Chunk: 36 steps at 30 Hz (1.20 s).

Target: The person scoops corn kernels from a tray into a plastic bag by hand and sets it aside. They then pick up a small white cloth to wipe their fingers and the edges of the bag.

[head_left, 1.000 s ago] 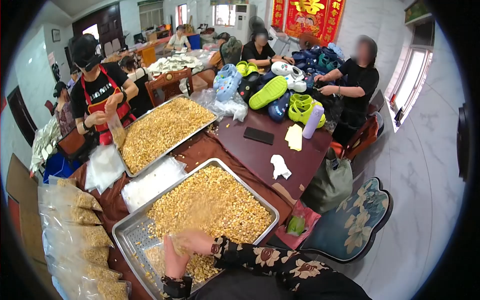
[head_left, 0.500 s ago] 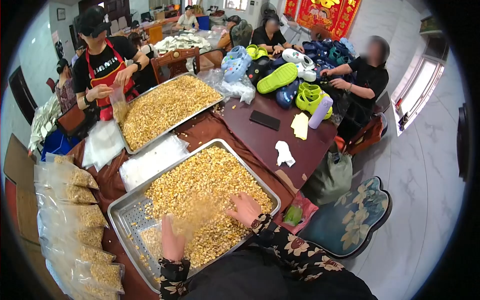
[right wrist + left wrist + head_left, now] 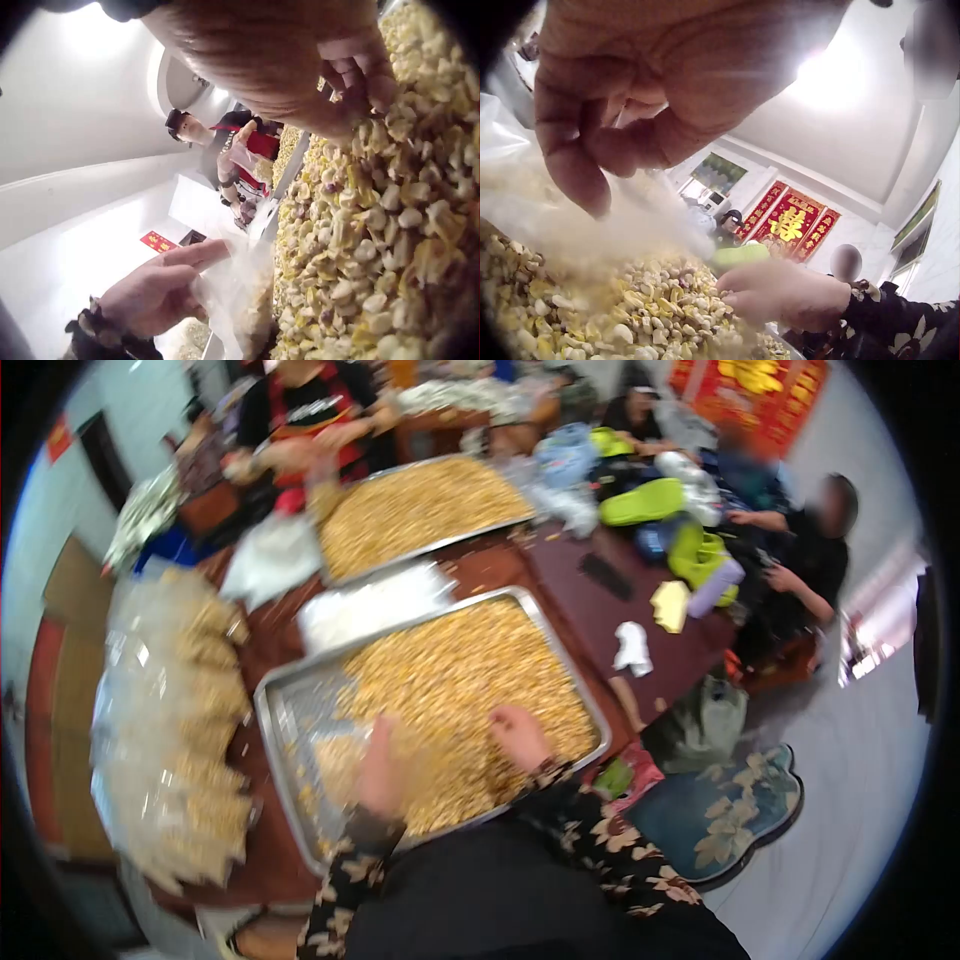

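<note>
My left hand (image 3: 378, 770) holds a clear plastic bag (image 3: 244, 296) at the left part of a metal tray (image 3: 283, 765). Pale kernels show inside the bag, which blurs in the left wrist view. Its fingers are bent at the bag's upper part. To the right, my right hand (image 3: 520, 736) is down at the heap of loose corn kernels (image 3: 470, 670) in the same tray. In the right wrist view its fingers (image 3: 367, 79) curl into the kernels, and what lies inside the grasp is mostly hidden.
Filled bags (image 3: 190, 740) stand in a row at the left. Behind lie flat bags (image 3: 375, 603) and a second corn tray (image 3: 420, 510), where a person in a red apron (image 3: 315, 420) stands. At the right are a phone (image 3: 606, 575), shoes (image 3: 645, 503) and a chair (image 3: 700, 815).
My right hand has moved from beside my left hand and the bag rightward onto the kernel heap, and its fingers have curled. My left hand stays at the bag; the head view has shifted.
</note>
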Available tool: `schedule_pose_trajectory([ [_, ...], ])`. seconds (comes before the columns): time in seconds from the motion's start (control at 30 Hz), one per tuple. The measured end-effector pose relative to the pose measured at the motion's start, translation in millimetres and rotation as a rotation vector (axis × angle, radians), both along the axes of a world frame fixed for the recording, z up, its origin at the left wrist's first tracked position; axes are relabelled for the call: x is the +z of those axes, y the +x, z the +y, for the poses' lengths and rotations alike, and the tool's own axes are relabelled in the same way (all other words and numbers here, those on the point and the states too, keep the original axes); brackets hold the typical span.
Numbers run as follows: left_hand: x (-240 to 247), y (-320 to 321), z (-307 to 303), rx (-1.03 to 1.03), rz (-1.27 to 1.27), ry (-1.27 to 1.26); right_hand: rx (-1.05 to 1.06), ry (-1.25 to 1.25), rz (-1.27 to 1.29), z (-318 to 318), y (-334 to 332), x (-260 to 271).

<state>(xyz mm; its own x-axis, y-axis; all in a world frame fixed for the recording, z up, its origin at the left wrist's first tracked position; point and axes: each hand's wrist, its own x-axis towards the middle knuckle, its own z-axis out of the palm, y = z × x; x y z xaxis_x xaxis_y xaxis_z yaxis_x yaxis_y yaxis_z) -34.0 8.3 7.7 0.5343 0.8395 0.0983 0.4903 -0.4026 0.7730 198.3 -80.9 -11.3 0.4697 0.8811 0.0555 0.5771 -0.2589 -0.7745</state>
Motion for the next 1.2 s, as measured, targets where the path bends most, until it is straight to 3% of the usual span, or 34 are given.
schedule_pose_trajectory([
  [0.1, 1, -4, -1, -0.038, -0.049, 0.005, 0.073, -0.021, 0.296, 13, -10, 23],
  [0.37, 8, -14, -2, -0.045, -0.096, -0.022, 0.331, 0.055, 0.353, 43, -89, 70],
  [0.5, 16, -22, 1, -0.048, -0.117, -0.085, 0.228, 0.014, 0.263, 40, -79, 64],
  [0.57, 20, -26, 3, -0.074, -0.096, -0.153, 0.08, -0.008, 0.147, 26, -58, 63],
  [0.6, 11, -27, 4, -0.079, -0.046, -0.007, 0.062, -0.022, 0.133, 16, -44, 59],
  [0.7, 4, -27, 8, -0.102, -0.076, 0.006, -0.072, -0.058, -0.072, -22, -8, 46],
  [0.77, 11, -29, 7, -0.141, -0.073, -0.077, -0.154, -0.216, -0.322, -47, 0, 51],
  [0.83, 14, -28, 9, -0.162, -0.182, -0.252, -0.293, -0.298, -0.098, -62, -4, 60],
  [0.93, -4, -29, 12, -0.24, -0.186, -0.131, -0.284, -0.307, -0.327, -96, 32, 3],
  [0.97, 11, -30, 12, -0.238, -0.214, -0.174, -0.283, -0.256, -0.387, -97, 30, -3],
  [1.03, 10, -27, 14, -0.26, -0.234, -0.21, -0.377, -0.384, -0.531, -85, 15, 13],
  [1.13, 9, -25, 12, -0.212, -0.149, -0.118, -0.402, -0.447, -0.564, -78, 23, -3],
  [1.17, 12, -25, 10, -0.191, -0.118, -0.107, -0.42, -0.458, -0.436, -73, 25, -2],
  [1.2, 14, -24, 9, -0.173, -0.083, -0.098, -0.431, -0.345, -0.422, -71, 26, -9],
])
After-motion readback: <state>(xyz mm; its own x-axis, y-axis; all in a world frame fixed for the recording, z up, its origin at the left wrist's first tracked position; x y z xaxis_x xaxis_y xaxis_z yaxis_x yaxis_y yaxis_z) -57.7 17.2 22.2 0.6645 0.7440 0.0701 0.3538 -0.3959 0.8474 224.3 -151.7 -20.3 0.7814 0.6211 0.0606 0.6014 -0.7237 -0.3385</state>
